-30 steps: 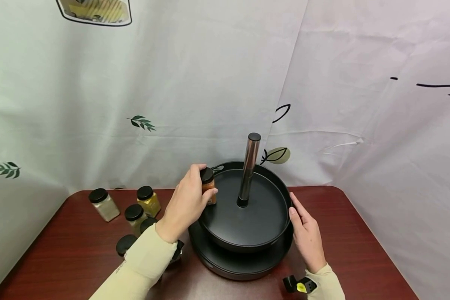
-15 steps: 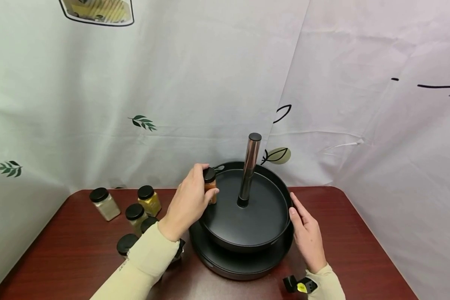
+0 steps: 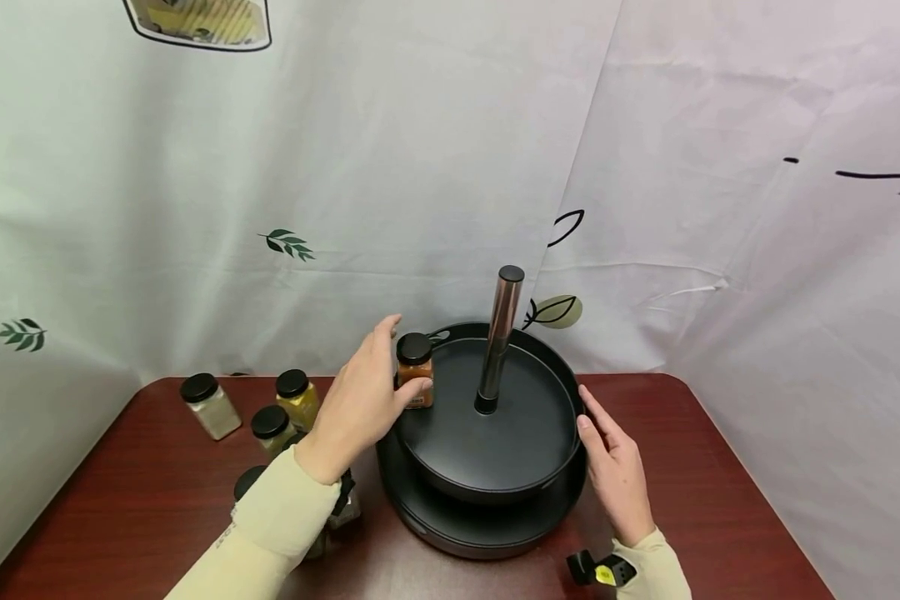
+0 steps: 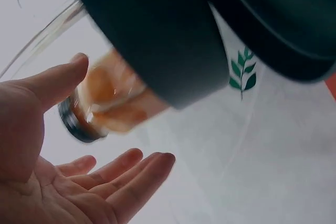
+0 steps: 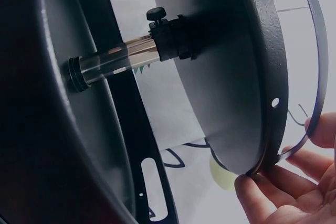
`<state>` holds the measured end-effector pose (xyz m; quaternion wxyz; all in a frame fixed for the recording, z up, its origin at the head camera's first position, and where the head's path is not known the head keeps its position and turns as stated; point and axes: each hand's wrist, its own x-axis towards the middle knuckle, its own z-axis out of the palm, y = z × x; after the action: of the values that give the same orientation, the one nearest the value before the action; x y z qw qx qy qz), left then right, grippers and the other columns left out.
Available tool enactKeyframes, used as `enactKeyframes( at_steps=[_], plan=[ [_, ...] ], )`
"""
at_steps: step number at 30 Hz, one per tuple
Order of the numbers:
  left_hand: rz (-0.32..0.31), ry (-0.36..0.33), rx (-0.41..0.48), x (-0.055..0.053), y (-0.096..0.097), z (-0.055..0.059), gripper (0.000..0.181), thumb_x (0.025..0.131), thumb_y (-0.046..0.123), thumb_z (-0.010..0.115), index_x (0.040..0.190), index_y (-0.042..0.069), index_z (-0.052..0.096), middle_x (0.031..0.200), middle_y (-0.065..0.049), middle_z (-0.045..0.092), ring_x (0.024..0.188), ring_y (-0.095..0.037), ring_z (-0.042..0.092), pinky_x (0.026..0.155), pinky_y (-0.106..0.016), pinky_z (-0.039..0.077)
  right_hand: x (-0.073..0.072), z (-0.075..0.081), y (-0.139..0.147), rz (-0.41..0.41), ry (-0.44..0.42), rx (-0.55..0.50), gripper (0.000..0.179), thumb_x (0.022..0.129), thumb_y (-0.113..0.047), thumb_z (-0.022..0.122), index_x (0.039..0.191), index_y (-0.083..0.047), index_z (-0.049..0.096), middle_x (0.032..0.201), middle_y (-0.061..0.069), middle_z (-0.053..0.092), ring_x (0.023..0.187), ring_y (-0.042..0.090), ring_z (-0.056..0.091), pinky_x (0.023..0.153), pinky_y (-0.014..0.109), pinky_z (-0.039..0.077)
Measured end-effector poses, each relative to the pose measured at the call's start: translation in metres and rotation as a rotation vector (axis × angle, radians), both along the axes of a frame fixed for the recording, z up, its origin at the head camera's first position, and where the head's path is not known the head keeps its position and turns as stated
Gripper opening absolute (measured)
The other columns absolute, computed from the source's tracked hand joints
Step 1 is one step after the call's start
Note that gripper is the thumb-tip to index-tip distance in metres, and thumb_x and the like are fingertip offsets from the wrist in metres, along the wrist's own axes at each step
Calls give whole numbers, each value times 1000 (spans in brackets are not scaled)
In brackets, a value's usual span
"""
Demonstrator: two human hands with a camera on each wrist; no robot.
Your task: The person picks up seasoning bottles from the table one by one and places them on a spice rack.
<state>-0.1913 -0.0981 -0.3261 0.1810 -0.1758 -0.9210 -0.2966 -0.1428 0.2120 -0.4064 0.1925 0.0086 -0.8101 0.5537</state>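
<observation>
A black two-tier round turntable rack [image 3: 521, 442] has an upright metal post [image 3: 501, 333] at its middle. On the left of its upper tray stands a spice jar [image 3: 416, 377] with orange contents and a black lid. My left hand [image 3: 356, 400] is beside this jar, fingers spread and thumb in front of it. In the left wrist view, a gap shows between the fingertips [image 4: 167, 162] and the jar [image 4: 113, 95]. My right hand [image 3: 618, 479] pinches the upper tray's right rim, at the slotted handle [image 5: 323, 51] seen in the right wrist view.
To the left of the rack stand several black-lidded spice jars: a pale one [image 3: 213, 408], a yellow one [image 3: 300, 404] and a greenish one [image 3: 273, 429]. Others are partly hidden by my left sleeve [image 3: 270, 525]. A white printed curtain [image 3: 420, 167] hangs behind the reddish-brown table [image 3: 705, 500].
My left fingers have come off the orange spice jar and spread, and the hand has drawn slightly left. The jar now stands on the upper tray. The right hand stays on the rim.
</observation>
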Motion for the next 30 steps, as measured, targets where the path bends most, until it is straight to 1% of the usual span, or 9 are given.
enactKeyframes(
  at_steps=[2, 6, 8, 12, 14, 16, 19, 22, 30],
  plan=[
    [14, 2, 6, 3, -6, 3, 87, 88, 29, 81, 153, 0, 30, 147, -22, 47, 114, -37, 60, 90, -52, 52, 0, 0, 1, -1, -10, -11, 41, 106, -22, 55, 147, -21, 53, 58, -2, 37, 43, 9, 27, 49, 30, 34],
    [60, -11, 29, 9, -22, 9, 86, 90, 33, 78, 154, 2, 30, 151, -20, 44, 128, -38, 52, 97, -56, 47, 0, -1, 1, -2, -7, -24, 41, 105, -20, 57, 146, -21, 54, 72, 1, 53, 42, 9, 28, 45, 30, 34],
    [85, -27, 46, 13, -31, 11, 85, 91, 34, 76, 154, 2, 30, 150, -20, 44, 129, -38, 51, 98, -57, 46, 0, -1, 1, 0, -2, -30, 41, 104, -20, 58, 146, -20, 55, 97, 2, 67, 42, 10, 28, 46, 30, 35],
    [142, -54, 79, 22, -49, 12, 82, 93, 37, 73, 155, 2, 30, 149, -22, 45, 131, -39, 48, 99, -59, 43, 1, 0, 1, 2, 12, -33, 41, 104, -20, 57, 145, -19, 55, 135, 3, 62, 45, 9, 28, 50, 28, 36],
    [170, -59, 91, 26, -57, 11, 82, 94, 38, 72, 154, 2, 31, 148, -23, 45, 131, -40, 47, 98, -60, 43, 1, 0, 1, 2, 18, -26, 40, 105, -20, 56, 145, -19, 55, 139, 4, 60, 55, 4, 45, 59, 21, 41],
    [195, -60, 94, 30, -64, 10, 81, 94, 42, 70, 154, 2, 31, 148, -23, 45, 131, -41, 47, 97, -61, 43, 0, 0, 1, 5, 27, -31, 39, 107, -20, 53, 145, -16, 55, 145, 2, 55, 81, -1, 59, 74, 11, 44],
    [219, -70, 100, 36, -76, 8, 82, 96, 48, 66, 154, 1, 31, 147, -25, 44, 131, -43, 46, 96, -64, 41, 0, -1, 1, 20, 36, -62, 38, 109, -20, 47, 145, -10, 54, 147, 5, 53, 122, -5, 53, 96, 9, 41],
    [250, -83, 101, 40, -89, 4, 84, 97, 51, 63, 154, -1, 30, 147, -29, 44, 130, -46, 45, 94, -66, 40, -1, -2, 1, 38, 42, -91, 39, 109, -18, 45, 145, -6, 53, 148, 7, 52, 128, -2, 52, 98, 12, 43],
    [356, -157, 83, 55, -122, -14, 75, 98, 41, 65, 151, -2, 35, 141, -32, 45, 121, -49, 48, 87, -66, 40, -2, -2, 4, 61, 51, -45, 39, 107, -15, 49, 146, -9, 54, 148, 7, 53, 129, -3, 49, 98, 10, 40]
  ],
)
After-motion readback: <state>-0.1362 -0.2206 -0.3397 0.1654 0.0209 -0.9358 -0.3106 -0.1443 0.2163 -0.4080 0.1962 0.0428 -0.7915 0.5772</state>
